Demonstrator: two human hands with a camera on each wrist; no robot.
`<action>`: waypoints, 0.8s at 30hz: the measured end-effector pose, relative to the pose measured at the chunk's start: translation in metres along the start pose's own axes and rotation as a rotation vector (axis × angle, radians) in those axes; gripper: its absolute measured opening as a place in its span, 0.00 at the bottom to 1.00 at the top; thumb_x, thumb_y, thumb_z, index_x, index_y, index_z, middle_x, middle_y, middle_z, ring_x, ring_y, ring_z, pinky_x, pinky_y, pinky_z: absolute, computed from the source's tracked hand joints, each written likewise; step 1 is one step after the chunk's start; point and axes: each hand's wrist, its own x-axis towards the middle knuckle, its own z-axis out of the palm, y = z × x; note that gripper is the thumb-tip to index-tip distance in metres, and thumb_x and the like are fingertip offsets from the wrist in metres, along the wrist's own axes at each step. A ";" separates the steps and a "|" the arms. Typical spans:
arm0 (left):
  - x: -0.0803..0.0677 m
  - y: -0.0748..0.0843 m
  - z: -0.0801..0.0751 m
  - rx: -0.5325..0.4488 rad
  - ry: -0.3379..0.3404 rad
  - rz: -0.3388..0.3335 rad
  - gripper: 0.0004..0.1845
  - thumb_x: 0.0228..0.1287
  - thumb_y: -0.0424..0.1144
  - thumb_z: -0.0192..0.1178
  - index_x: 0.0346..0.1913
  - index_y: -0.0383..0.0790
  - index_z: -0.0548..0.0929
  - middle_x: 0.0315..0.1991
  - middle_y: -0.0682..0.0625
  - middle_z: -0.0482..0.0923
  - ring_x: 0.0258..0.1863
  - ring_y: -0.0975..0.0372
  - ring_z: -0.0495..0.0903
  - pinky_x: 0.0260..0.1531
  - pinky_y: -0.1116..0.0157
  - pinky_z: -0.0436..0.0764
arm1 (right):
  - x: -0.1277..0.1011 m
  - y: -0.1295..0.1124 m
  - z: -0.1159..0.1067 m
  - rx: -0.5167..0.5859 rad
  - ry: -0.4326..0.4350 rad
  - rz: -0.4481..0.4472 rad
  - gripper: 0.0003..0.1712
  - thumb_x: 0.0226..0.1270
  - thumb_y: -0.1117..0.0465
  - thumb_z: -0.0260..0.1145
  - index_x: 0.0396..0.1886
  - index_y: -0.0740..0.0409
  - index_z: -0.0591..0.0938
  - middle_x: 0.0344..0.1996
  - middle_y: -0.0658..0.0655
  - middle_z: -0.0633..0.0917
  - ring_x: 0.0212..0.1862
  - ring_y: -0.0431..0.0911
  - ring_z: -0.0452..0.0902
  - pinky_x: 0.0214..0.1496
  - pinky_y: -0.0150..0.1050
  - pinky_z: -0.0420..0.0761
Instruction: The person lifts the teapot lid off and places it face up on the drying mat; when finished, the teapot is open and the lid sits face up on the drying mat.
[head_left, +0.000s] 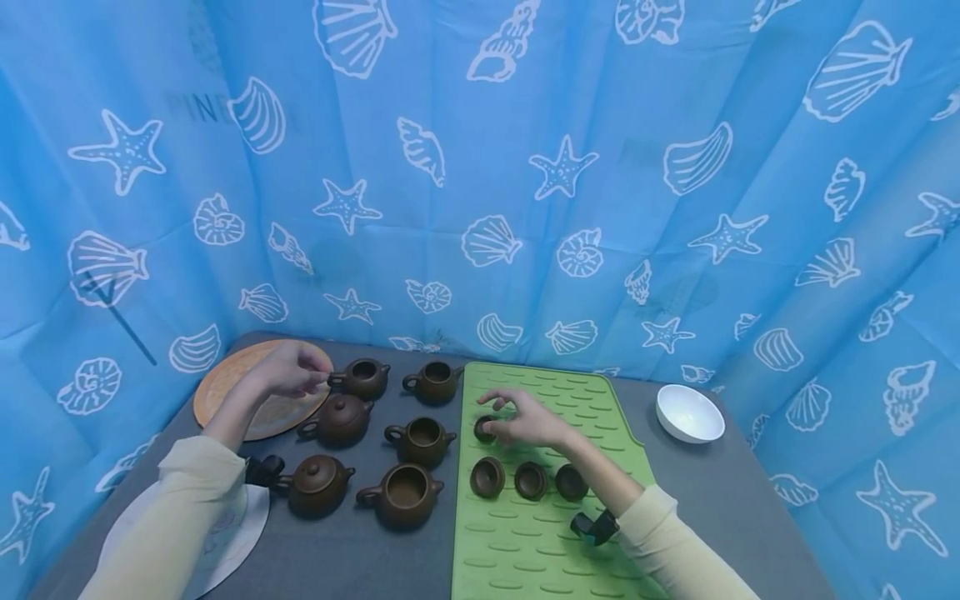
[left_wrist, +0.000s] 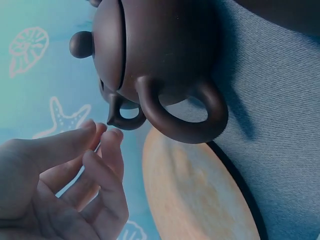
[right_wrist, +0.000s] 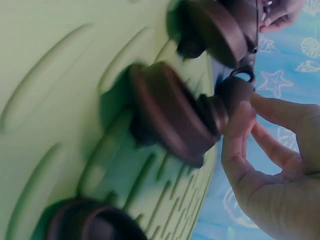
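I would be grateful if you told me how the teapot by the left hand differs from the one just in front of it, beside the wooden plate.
The back teapot has no lid and shows an open mouth; the lidded teapot wears a lid with a knob. The back teapot stands beside the left hand, whose fingers reach its handle; the lidded teapot stands nearer the person, untouched. Both are dark brown clay, upright on the grey table.

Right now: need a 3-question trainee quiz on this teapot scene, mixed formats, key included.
1. True or false: the right hand pinches the knob of a lid on the green mat.
2. How many brown teapots stand on the grey table: A four, B six, C eight?
3. Fill in: the white bowl sits to the ___ of the mat.

Key: 1 true. 2 B, six; two still wear lids. 3 right.

The left hand hovers at the far-left teapot's handle, fingers not visibly closed on it.
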 end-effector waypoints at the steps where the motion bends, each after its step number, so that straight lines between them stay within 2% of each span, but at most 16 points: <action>1: -0.001 -0.001 0.000 0.000 0.002 0.006 0.12 0.80 0.30 0.58 0.57 0.24 0.84 0.45 0.35 0.87 0.37 0.56 0.86 0.35 0.61 0.85 | 0.000 -0.003 0.001 -0.002 0.004 -0.011 0.29 0.77 0.66 0.69 0.73 0.70 0.75 0.64 0.82 0.74 0.32 0.60 0.88 0.41 0.53 0.92; 3: -0.004 -0.002 0.001 0.007 0.003 0.017 0.13 0.79 0.30 0.59 0.56 0.24 0.84 0.42 0.36 0.87 0.34 0.58 0.85 0.33 0.62 0.84 | 0.000 -0.009 0.003 -0.005 0.007 -0.034 0.28 0.77 0.66 0.68 0.72 0.70 0.75 0.65 0.83 0.73 0.29 0.59 0.87 0.42 0.56 0.92; 6: -0.009 -0.004 0.001 0.012 -0.002 0.037 0.13 0.79 0.30 0.59 0.56 0.22 0.84 0.37 0.39 0.87 0.31 0.60 0.83 0.31 0.63 0.83 | 0.000 -0.021 0.007 0.004 0.003 -0.047 0.26 0.78 0.65 0.68 0.71 0.67 0.77 0.65 0.81 0.74 0.25 0.51 0.83 0.45 0.60 0.91; 8: -0.013 -0.007 0.001 0.006 -0.008 0.045 0.13 0.80 0.30 0.59 0.57 0.22 0.84 0.34 0.42 0.86 0.29 0.61 0.82 0.29 0.64 0.81 | 0.001 -0.029 0.011 0.020 -0.006 -0.049 0.26 0.78 0.65 0.68 0.71 0.65 0.78 0.65 0.80 0.74 0.26 0.47 0.82 0.45 0.60 0.91; 10: -0.017 -0.009 0.001 0.005 -0.010 0.061 0.13 0.80 0.30 0.59 0.56 0.22 0.84 0.32 0.43 0.85 0.27 0.61 0.80 0.26 0.65 0.79 | 0.004 -0.037 0.015 0.037 -0.016 -0.050 0.25 0.78 0.64 0.68 0.71 0.62 0.78 0.64 0.79 0.75 0.27 0.46 0.82 0.42 0.54 0.91; 13: -0.023 -0.012 0.003 0.005 -0.006 0.063 0.13 0.79 0.30 0.60 0.55 0.22 0.85 0.33 0.43 0.86 0.28 0.61 0.80 0.25 0.66 0.79 | 0.009 -0.048 0.023 0.051 -0.028 -0.068 0.24 0.78 0.63 0.69 0.70 0.59 0.79 0.61 0.77 0.77 0.28 0.51 0.83 0.33 0.42 0.85; 14: -0.026 -0.014 0.004 0.016 -0.005 0.067 0.13 0.79 0.30 0.60 0.55 0.22 0.86 0.34 0.41 0.87 0.28 0.60 0.81 0.26 0.65 0.79 | 0.011 -0.052 0.025 0.046 -0.030 -0.080 0.24 0.78 0.63 0.70 0.69 0.59 0.80 0.60 0.75 0.78 0.28 0.53 0.83 0.32 0.41 0.84; 17: -0.032 -0.016 0.006 0.047 0.002 0.060 0.13 0.78 0.31 0.61 0.55 0.23 0.86 0.39 0.37 0.88 0.32 0.59 0.83 0.30 0.63 0.82 | 0.018 -0.064 0.033 0.041 -0.032 -0.108 0.23 0.77 0.64 0.70 0.68 0.58 0.81 0.57 0.72 0.79 0.28 0.53 0.84 0.34 0.50 0.88; 20: -0.038 -0.016 0.009 0.072 0.011 0.041 0.13 0.78 0.33 0.62 0.55 0.26 0.87 0.42 0.36 0.89 0.36 0.57 0.84 0.34 0.61 0.85 | 0.027 -0.076 0.041 0.052 -0.037 -0.132 0.22 0.77 0.66 0.69 0.68 0.59 0.81 0.57 0.69 0.80 0.30 0.47 0.85 0.44 0.63 0.90; 22: -0.042 -0.017 0.010 0.076 0.011 0.035 0.13 0.78 0.34 0.63 0.54 0.27 0.87 0.42 0.36 0.89 0.37 0.57 0.85 0.36 0.60 0.85 | 0.032 -0.083 0.046 0.074 -0.046 -0.138 0.22 0.77 0.67 0.69 0.68 0.59 0.81 0.56 0.68 0.81 0.31 0.44 0.84 0.46 0.64 0.90; 24: -0.046 -0.018 0.011 0.070 0.011 0.040 0.12 0.77 0.33 0.63 0.53 0.27 0.88 0.41 0.36 0.89 0.37 0.56 0.85 0.36 0.60 0.85 | 0.038 -0.090 0.050 0.095 -0.055 -0.144 0.21 0.77 0.67 0.69 0.67 0.60 0.81 0.55 0.67 0.82 0.33 0.45 0.85 0.45 0.61 0.91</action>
